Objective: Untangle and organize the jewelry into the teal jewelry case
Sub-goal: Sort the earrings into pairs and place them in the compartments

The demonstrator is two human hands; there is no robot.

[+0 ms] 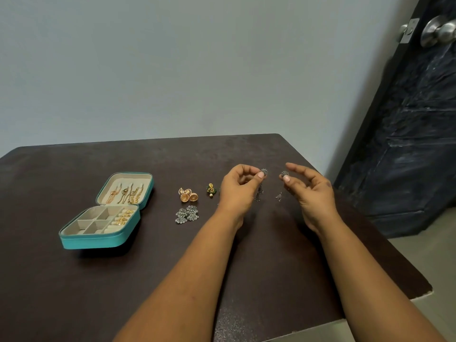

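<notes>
Hands are up over the table, side by side with a small gap between them. The left hand pinches the top of one silver earring with thumb and finger, and the rest dangles down. The right hand pinches the top of a second silver earring the same way, with its other fingers spread loosely.

Just left of the left hand lies a small green piece. Further left are gold earrings, and fan-shaped silver earrings sit in front of them. Far to the left, the teal case lies open, with gold chains in its lid and gold rings in its base.

The table is dark brown. A pale wall is behind it. A dark door with a metal knob stands past the right hand.
</notes>
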